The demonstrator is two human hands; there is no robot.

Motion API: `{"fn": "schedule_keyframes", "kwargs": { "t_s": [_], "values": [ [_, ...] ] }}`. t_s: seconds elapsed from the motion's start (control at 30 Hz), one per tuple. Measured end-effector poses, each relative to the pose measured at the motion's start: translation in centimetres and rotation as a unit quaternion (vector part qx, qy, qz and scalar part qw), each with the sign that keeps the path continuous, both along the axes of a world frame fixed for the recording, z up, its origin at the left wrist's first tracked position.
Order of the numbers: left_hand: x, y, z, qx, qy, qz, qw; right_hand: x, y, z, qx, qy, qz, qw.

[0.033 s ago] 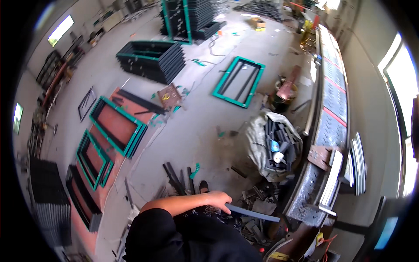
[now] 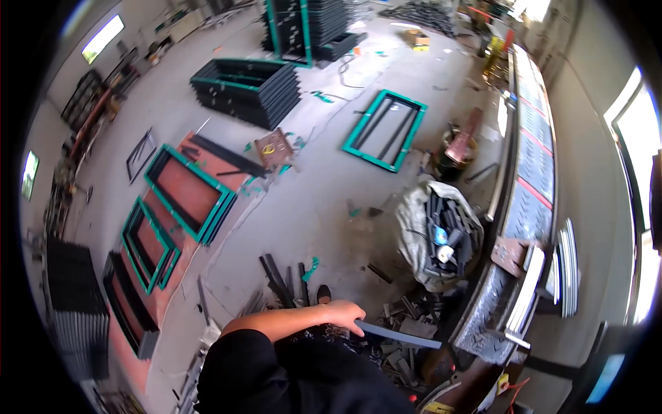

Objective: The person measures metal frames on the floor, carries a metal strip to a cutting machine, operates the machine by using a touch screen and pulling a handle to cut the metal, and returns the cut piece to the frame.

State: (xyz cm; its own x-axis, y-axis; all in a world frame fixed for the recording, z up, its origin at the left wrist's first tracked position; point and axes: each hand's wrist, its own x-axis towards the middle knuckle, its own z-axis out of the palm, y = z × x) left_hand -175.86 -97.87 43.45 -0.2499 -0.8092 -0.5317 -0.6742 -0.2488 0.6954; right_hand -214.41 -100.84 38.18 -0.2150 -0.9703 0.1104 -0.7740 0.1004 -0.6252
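My left hand (image 2: pixel 345 317) reaches across in front of my body from a black sleeve. Its fingers are closed round the near end of a long grey strip (image 2: pixel 403 336). The strip points right and slopes slightly downward, its far end close to the dark machine bench (image 2: pixel 483 324). Below it, a heap of short profile offcuts (image 2: pixel 400 359) lies on the floor. My right hand is out of sight.
A white sack (image 2: pixel 412 241) full of dark offcuts stands ahead on the right. Long dark bars (image 2: pixel 279 276) lie near my shoe. Green-edged frames (image 2: pixel 196 231) rest on a reddish sheet at left. Another green-edged frame (image 2: pixel 356 141) lies farther off, near stacked dark frames (image 2: pixel 248 103).
The surroundings have shifted slightly in the picture, mostly to the right. My left hand keeps its grip on the grey strip, which stays almost where it was.
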Motion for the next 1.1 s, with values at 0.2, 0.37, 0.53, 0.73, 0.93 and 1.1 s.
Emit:
{"fn": "schedule_keyframes", "kwargs": {
  "t_s": [0.2, 0.37, 0.53, 0.73, 0.93, 1.1],
  "values": [
    [13.2, 9.3, -0.7, 0.055, -0.046, 0.191, 0.979, 6.0, 2.0, -7.6, 0.233, -0.142, -0.043, 0.961],
    [23.6, 13.7, 0.5, -0.039, -0.132, 0.303, 0.943, 11.0, -4.6, -12.2, 0.396, -0.262, -0.067, 0.878],
    [29.0, 19.0, 1.2, -0.123, -0.168, 0.502, 0.839, 31.0, -16.5, -10.6, 0.379, -0.264, 0.199, 0.864],
    [31.4, 23.8, -2.2, -0.138, -0.169, 0.659, 0.720, 54.9, -21.2, -8.8, 0.468, -0.148, 0.332, 0.806],
    [39.3, 23.8, -2.7, -0.061, -0.176, 0.758, 0.625, 72.1, -20.9, -13.7, 0.625, -0.047, 0.360, 0.692],
    [49.5, 23.8, 1.4, -0.038, -0.159, 0.799, 0.579, 90.5, -18.6, -14.0, 0.640, 0.017, 0.445, 0.626]
  ]
}}
